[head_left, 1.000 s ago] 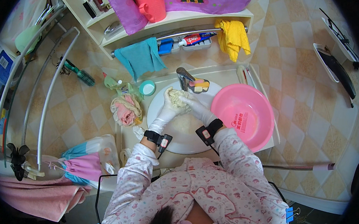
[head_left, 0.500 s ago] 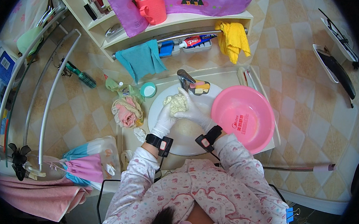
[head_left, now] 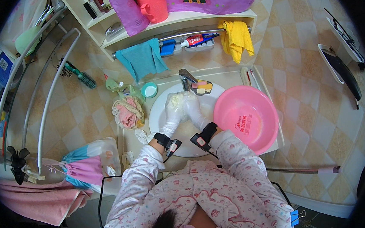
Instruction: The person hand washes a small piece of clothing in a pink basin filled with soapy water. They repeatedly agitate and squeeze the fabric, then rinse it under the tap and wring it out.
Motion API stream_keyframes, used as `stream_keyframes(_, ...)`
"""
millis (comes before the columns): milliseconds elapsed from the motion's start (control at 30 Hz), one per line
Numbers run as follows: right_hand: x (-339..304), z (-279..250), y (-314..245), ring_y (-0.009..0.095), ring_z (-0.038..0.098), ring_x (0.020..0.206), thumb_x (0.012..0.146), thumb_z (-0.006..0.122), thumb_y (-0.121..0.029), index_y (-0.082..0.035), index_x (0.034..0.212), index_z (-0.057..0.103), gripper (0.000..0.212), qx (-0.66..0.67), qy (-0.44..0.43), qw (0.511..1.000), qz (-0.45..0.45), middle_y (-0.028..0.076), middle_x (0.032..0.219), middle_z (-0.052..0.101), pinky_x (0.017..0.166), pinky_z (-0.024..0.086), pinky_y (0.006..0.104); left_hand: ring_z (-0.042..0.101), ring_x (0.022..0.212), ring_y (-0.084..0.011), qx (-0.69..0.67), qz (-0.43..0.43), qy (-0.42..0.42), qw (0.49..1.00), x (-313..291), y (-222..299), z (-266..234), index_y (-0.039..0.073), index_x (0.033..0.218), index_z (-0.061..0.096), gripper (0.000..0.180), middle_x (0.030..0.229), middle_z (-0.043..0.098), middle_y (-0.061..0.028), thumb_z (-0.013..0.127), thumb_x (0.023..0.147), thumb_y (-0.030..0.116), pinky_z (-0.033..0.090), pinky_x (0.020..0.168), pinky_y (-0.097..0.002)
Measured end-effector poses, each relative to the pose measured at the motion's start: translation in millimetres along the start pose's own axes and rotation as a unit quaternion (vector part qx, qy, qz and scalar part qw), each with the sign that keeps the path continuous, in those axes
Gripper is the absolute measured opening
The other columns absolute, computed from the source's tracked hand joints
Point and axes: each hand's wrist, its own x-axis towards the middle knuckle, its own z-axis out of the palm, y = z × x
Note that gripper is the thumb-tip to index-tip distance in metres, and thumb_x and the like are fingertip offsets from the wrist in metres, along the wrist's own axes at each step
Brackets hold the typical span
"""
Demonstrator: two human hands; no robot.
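Both my hands wear thin white gloves and are brought together over the white washbasin (head_left: 157, 108), just on the near side of the metal tap (head_left: 187, 78). My left hand (head_left: 172, 114) is closed round a wadded, pale greenish-white cloth (head_left: 176, 100), which bulges out at the top of the grip. Pressed against it from the right, my right hand (head_left: 192, 107) has its fingers closed on the same cloth; most of them are hidden. Cloudy water seems to lie in the basin below my wrists.
A pink plastic basin (head_left: 247, 103) stands right of the washbasin. Soap pieces lie on a holder (head_left: 202, 88) by the tap. Left are a round turquoise-rimmed tub (head_left: 149, 89) and crumpled pink and cream cloths (head_left: 128, 113). A towel rail with a teal cloth (head_left: 142, 59) and yellow cloth (head_left: 237, 40) runs behind.
My hands have drawn closer together and bunched the cloth tighter between them. My right hand's fingers, earlier stretched over the cloth, are now curled in, and the wrists have turned slightly.
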Motion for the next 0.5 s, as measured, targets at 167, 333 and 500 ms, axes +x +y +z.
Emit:
stream_keyframes(167, 17.6, 2.2, 25.0, 0.022, 0.063, 0.075, 0.080, 0.056, -0.018, -0.011, 0.081, 0.064, 0.010, -0.189, -0.179, 0.929, -0.264, 0.007, 0.081, 0.066, 0.066, 0.050, 0.0333, 0.060, 0.078, -0.0223, -0.062, 0.047, -0.008, 0.997, 3.0, 21.7, -9.6, 0.004, 0.092, 0.056, 0.018, 0.086, 0.061, -0.0100, 0.065, 0.076, 0.007, 0.049, 0.070, -0.0317)
stream_keyframes(333, -1.0, -20.1, -32.5, 0.020, 0.060, 0.083, 0.087, 0.053, -0.014, -0.006, 0.095, 0.058, 0.012, 0.366, -0.154, 0.890, 0.227, 0.008, 0.092, 0.062, 0.074, 0.048, 0.0328, 0.059, 0.077, -0.0213, 0.081, 0.056, -0.028, 0.995, 7.1, 31.5, -14.7, 0.003, 0.103, 0.053, 0.028, 0.090, 0.061, -0.0086, 0.066, 0.079, 0.010, 0.049, 0.071, -0.0311)
stream_keyframes(500, -15.3, -43.5, -92.2, 0.015, 0.060, 0.081, 0.086, 0.058, -0.012, -0.007, 0.097, 0.060, 0.012, 0.495, -0.205, 0.796, 0.283, 0.006, 0.092, 0.062, 0.072, 0.049, 0.0304, 0.060, 0.078, -0.0218, -0.145, 0.003, 0.045, 0.988, 1.3, 46.7, -13.1, 0.007, 0.119, 0.043, 0.041, 0.102, 0.059, -0.0045, 0.063, 0.085, 0.019, 0.050, 0.072, -0.0314)
